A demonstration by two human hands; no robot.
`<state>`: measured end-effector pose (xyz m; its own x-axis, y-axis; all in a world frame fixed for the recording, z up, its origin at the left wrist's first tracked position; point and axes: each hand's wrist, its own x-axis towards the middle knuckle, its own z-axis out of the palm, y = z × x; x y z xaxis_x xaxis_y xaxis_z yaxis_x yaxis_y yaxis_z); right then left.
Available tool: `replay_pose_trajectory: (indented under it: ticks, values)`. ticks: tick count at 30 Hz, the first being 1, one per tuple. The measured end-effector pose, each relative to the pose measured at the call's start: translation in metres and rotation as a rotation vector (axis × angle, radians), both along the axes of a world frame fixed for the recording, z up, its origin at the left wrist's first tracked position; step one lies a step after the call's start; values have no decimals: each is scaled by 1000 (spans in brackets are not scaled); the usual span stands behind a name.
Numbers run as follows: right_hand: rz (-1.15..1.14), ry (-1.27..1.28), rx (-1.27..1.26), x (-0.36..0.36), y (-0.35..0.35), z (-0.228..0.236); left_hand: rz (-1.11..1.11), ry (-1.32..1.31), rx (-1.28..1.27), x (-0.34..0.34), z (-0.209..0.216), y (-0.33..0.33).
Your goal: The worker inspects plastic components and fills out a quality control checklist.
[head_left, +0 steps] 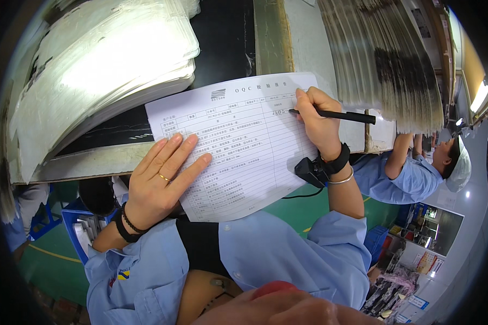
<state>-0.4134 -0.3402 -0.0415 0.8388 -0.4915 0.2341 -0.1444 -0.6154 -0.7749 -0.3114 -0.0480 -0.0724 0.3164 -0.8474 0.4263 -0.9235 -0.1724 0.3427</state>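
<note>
A white printed form [237, 157] with ruled lines and a table lies slightly tilted across the table's near edge. My left hand [160, 184] rests on its left side, fingers spread and pressing the sheet. Near the form's upper right, my right hand [318, 122] grips a black pen [345, 116] between thumb and fingers. The pen's tip is at a line of handwriting in the right column, and its back end points right. A black band with a small dark device [311, 172] sits at my right wrist.
A tall stack of white sheets [119, 49] stands at the left, and another stack with dark edges [382, 65] at the right. Beyond it, a co-worker in a blue shirt [411, 176] works. A blue crate [76, 225] is below left on the green floor [57, 246].
</note>
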Motion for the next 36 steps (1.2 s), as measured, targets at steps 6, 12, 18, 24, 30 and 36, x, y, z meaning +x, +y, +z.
replay_pose_trajectory:
  ticks: [6, 12, 18, 24, 30, 36]
  values:
    - [2, 3, 54, -2, -2, -2, 3, 1, 8, -1, -1, 0]
    - [-2, 14, 50, -1, -2, -1, 0, 0, 2, 0, -2, 1]
    - [20, 28, 35, -4, -3, -2, -5, -1, 3, 0, -1, 2]
    - [47, 38, 5, -3, -4, -1, -7, 5, 2, 1, 0, 2]
    - [20, 17, -3, -2, -4, -2, -7, 1, 2, 0, -1, 1]
    - [5, 60, 56, -5, -10, -2, -11, -2, 10, 1, -1, 1]
